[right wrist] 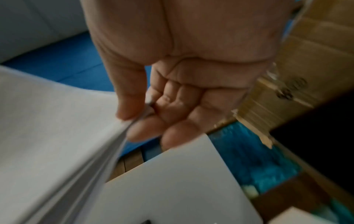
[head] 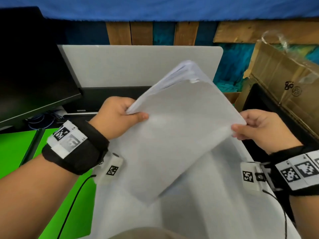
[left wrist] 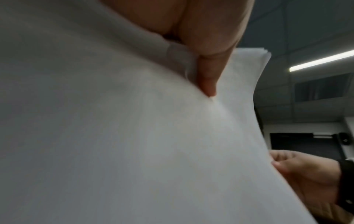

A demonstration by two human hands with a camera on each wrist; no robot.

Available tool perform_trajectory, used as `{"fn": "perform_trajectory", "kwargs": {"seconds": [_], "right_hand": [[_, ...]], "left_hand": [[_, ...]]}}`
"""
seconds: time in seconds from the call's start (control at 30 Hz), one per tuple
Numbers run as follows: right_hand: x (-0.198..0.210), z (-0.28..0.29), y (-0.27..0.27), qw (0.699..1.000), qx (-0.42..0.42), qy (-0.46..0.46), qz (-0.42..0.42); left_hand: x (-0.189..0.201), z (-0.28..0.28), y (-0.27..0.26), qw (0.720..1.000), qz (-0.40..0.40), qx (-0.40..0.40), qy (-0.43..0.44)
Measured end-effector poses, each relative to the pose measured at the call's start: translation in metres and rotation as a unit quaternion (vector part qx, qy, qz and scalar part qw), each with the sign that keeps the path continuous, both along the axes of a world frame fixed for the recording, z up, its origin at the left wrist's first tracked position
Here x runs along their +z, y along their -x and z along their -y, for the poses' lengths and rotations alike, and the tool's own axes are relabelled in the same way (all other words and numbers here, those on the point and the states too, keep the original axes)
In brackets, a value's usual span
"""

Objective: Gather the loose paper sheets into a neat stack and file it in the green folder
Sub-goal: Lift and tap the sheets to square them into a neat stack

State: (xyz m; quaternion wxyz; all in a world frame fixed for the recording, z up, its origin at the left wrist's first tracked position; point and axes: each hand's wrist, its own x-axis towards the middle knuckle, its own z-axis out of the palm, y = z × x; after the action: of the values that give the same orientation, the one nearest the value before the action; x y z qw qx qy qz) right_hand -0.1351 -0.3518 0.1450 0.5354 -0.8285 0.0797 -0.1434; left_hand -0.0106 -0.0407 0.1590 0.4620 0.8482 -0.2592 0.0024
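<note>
A stack of white paper sheets (head: 179, 133) is held tilted above the white table (head: 215, 213), its far corner raised. My left hand (head: 119, 116) pinches the stack's left corner, thumb on top. My right hand (head: 255, 126) pinches the right corner between thumb and fingers. In the left wrist view the paper stack (left wrist: 134, 136) fills the frame with my thumb (left wrist: 208, 75) pressed on it. The right wrist view shows my thumb (right wrist: 130, 97) and curled fingers (right wrist: 153, 128) clamping the stack's edge (right wrist: 107, 151). The green folder (head: 19, 149) lies open at the left.
A dark monitor (head: 34, 66) stands at the back left, with cables beneath it. A white partition panel (head: 138, 66) rises behind the table. A cardboard box (head: 284, 80) sits at the right beside a black surface (head: 262, 107).
</note>
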Motion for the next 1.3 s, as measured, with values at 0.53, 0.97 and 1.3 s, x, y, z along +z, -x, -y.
{"fn": "perform_trajectory", "kwargs": {"seconds": [0.53, 0.97, 1.3], "right_hand": [[-0.038, -0.101, -0.021, 0.971, -0.114, -0.184, 0.101], [-0.049, -0.091, -0.027, 0.968, -0.092, -0.23, 0.048], [-0.049, -0.102, -0.022, 0.967, -0.105, -0.226, 0.054]], "left_hand": [[-0.088, 0.014, 0.021, 0.954, -0.047, 0.139, 0.261], [-0.067, 0.02, 0.016, 0.935, -0.087, 0.092, 0.331], [-0.087, 0.011, 0.028, 0.937, -0.166, 0.075, 0.299]]}}
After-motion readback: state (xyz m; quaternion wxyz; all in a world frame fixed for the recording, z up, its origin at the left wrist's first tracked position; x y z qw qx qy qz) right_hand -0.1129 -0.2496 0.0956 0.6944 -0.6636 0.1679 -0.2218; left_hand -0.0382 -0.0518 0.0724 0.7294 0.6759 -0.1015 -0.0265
